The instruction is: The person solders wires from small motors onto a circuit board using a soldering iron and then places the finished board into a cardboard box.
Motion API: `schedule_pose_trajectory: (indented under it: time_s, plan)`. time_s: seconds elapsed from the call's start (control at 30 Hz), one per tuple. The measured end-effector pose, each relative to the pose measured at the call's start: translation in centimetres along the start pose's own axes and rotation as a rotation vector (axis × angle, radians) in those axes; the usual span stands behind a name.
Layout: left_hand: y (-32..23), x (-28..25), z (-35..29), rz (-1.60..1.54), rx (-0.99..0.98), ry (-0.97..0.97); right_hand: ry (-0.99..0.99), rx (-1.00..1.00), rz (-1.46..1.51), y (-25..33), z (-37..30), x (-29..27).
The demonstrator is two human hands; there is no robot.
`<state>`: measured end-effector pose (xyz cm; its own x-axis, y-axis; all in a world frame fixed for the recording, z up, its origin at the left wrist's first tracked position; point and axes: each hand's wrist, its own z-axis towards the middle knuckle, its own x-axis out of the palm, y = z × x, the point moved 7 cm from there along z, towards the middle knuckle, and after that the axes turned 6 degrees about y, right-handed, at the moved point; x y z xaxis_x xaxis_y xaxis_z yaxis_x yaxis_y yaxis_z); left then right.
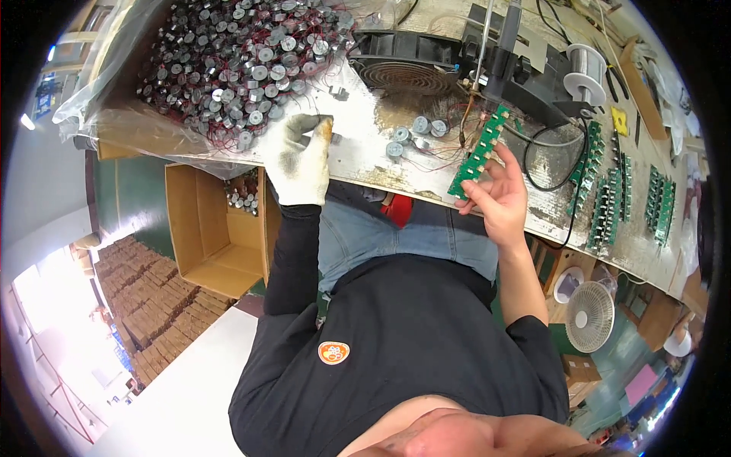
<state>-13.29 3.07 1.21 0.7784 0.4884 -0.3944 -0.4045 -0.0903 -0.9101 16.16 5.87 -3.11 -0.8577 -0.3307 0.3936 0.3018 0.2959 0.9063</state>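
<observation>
**Two hands working at a cluttered bench, one on a green board, one by a heap of small parts**

The workbench [358, 114] is running across the top of the view, its front edge curving from upper left down to the right, and the person's lap is sitting just under that edge. A big heap of small round metal parts [236, 53] with thin red wires is lying on clear plastic sheeting at the bench's left end, filling most of that corner. Below the edge on the left, an open cardboard box [213, 228] is standing on the floor, with a few of the same parts showing in a box beside it.

The left hand [301, 156], wearing a dirty white glove, is reaching up over the front edge with the forearm nearly straight, fingers curled together and the thumb and fingertips pinching something small that cannot be made out. It is sitting just beside the heap's lower edge.

The right hand [499, 199] is bare, its wrist bent back, fingers pinching the lower end of a long green circuit board [478, 152] and holding it tilted, its top end rising toward the stand behind. A few loose round parts [415, 131] are lying between the two hands, where the bare bench is leaving some open room. More green boards [609, 190] are lying in rows to the right, well apart from the hands.
</observation>
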Motion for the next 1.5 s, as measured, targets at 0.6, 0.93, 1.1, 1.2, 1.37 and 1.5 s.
schedule_pose_trajectory:
  time_s: [0.6, 0.93, 1.1, 1.2, 1.37, 1.5]
  plan:
    - [-2.1, 9.1, -6.5, -0.309, -0.311, 0.431, -0.051, 0.071, 0.039, -0.4, 0.1, -0.1]
    - [-2.2, 12.4, -6.5, -0.238, -0.355, 0.654, -0.034, -0.017, 0.057, 0.6, 0.1, -0.2]
    - [-2.0, 13.1, -6.3, -0.317, -0.390, 0.704, -0.024, 0.002, 0.041, 1.0, 0.1, -0.1]
    - [-2.1, 13.3, -6.2, -0.346, -0.401, 0.704, -0.030, -0.007, 0.068, 1.0, 0.3, -0.1]
    - [-1.7, 13.4, -6.0, -0.413, -0.415, 0.684, -0.036, -0.028, 0.085, 1.0, 0.6, -0.2]
    - [-2.0, 13.5, -5.6, -0.384, -0.401, 0.725, -0.040, -0.047, 0.100, 1.2, 0.8, -0.1]
